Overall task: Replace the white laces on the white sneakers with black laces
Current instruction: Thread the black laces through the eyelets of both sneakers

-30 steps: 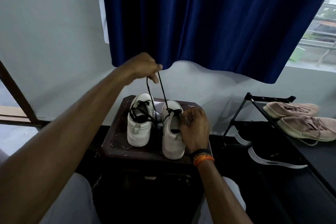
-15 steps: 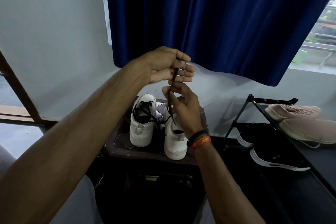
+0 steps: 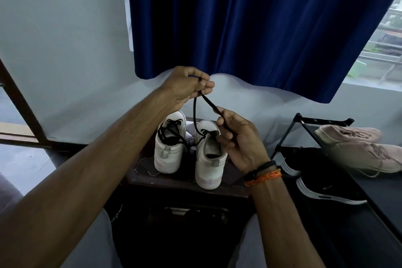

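Observation:
Two white sneakers stand heel-toward-me on a dark brown stool [image 3: 152, 177]. The left sneaker [image 3: 168, 150] carries a black lace lying loose over its tongue. The right sneaker [image 3: 210, 159] has a black lace [image 3: 195, 113] rising from its eyelets. My left hand [image 3: 187, 87] is raised above the shoes and pinches both strands of that lace near their ends. My right hand [image 3: 238, 139] sits lower, beside the right sneaker, and pinches one strand between thumb and forefinger.
A dark blue curtain [image 3: 261, 28] hangs behind the stool. At the right stands a black shoe rack [image 3: 300, 122] with pinkish shoes [image 3: 359, 148] on top and black shoes with white soles [image 3: 326, 189] below. A brown door frame [image 3: 19, 102] is at left.
My right hand rose from the right sneaker's side to the lace and now holds one strand lower down. My left hand kept the lace ends lifted, shifting slightly right.

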A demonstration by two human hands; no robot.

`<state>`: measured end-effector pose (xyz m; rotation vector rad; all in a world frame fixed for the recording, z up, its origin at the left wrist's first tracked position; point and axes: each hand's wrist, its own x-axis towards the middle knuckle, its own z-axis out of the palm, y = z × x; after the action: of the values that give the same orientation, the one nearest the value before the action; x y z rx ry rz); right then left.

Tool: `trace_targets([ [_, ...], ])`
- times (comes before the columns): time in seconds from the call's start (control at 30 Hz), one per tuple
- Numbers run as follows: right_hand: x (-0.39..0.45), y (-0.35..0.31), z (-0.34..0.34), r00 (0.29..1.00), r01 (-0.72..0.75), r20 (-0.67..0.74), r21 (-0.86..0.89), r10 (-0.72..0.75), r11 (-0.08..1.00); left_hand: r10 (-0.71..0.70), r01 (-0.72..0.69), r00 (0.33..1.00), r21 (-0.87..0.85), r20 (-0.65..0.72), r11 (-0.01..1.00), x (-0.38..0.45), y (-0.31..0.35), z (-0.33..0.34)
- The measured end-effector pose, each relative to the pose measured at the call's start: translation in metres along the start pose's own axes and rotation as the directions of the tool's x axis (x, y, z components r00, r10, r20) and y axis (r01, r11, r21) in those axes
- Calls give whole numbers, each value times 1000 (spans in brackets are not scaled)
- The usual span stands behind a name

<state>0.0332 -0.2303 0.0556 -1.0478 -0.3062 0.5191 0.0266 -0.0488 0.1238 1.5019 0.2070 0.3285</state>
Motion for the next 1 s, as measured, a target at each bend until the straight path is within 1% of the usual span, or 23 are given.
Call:
trace_targets([
  [0.13, -3, -10, -11, 998, 25, -55, 29, -24, 999, 10, -6, 998, 64, -62, 998, 0, -11, -11],
  [0.2, -5, -16, -10, 999, -19, -45, 88, 23, 996, 6, -1, 996, 57, -86, 998, 0, -16, -13],
  [0.27, -6, -21, -8, 996, -89, -4, 164, 90, 982, -3, 8, 997, 66, -83, 998, 0, -21, -13],
  [0.37, -6, -23, -8, 991, -128, -8, 246, 134, 961, 4, 7, 997, 151, -73, 989, 0, -27, -13],
  [0.43, -4, -21, -10, 993, -91, -54, 231, 107, 969, 7, 13, 996, 210, -91, 978, 2, -29, -16],
  [0.5, -1, -17, -16, 992, -32, -113, 145, 49, 989, -14, 39, 996, 281, -90, 959, 1, -30, -21],
  [0.53, 1, -14, -20, 991, -7, -130, 65, 15, 998, -34, 61, 996, 362, -82, 930, 0, -31, -23],
  [0.57, 2, -12, -23, 991, 13, -136, -38, -18, 999, -50, 82, 996, 494, -78, 865, 0, -32, -26],
  [0.6, 3, -10, -26, 989, 28, -140, -156, -50, 987, -59, 99, 995, 647, -83, 756, 0, -34, -27],
  [0.63, 3, -8, -28, 985, 40, -149, -268, -82, 963, -50, 115, 993, 772, -108, 625, 0, -37, -27],
  [0.67, 5, -6, -29, 981, 50, -160, -358, -114, 932, -16, 132, 989, 847, -144, 515, 1, -39, -26],
  [0.7, 6, -4, -30, 975, 57, -170, -425, -141, 904, 34, 132, 986, 881, -165, 455, -1, -39, -23],
  [0.73, 8, -2, -31, 971, 61, -175, -471, -161, 880, 82, 90, 987, 891, -141, 445, -4, -38, -19],
  [0.77, 9, -1, -30, 969, 62, -176, -499, -171, 864, 113, 6, 991, 886, -66, 464, -6, -37, -16],
  [0.8, 10, 0, -30, 969, 60, -175, -516, -173, 855, 106, -102, 993, 861, 56, 498, -7, -36, -13],
  [0.83, 11, 0, -29, 971, 57, -170, -523, -169, 851, 64, -198, 979, 818, 195, 541, -11, -34, -8],
  [0.87, 12, 0, -29, 972, 55, -166, -528, -166, 848, 7, -265, 947, 768, 321, 583, -17, -32, -3],
  [0.9, 12, 0, -27, 971, 54, -168, -534, -168, 844, -38, -309, 908, 727, 417, 613, -23, -29, 1],
  [0.93, 13, 0, -27, 968, 57, -177, -539, -179, 840, -53, -337, 879, 695, 475, 635, -25, -29, 6],
  [0.97, 14, 1, -27, 961, 61, -194, -542, -195, 838, -46, -350, 867, 672, 497, 653, -27, -32, 9],
  [1.0, 15, 2, -29, 954, 63, -214, -542, -210, 838, -28, -348, 871, 655, 491, 671, -26, -36, 11],
])
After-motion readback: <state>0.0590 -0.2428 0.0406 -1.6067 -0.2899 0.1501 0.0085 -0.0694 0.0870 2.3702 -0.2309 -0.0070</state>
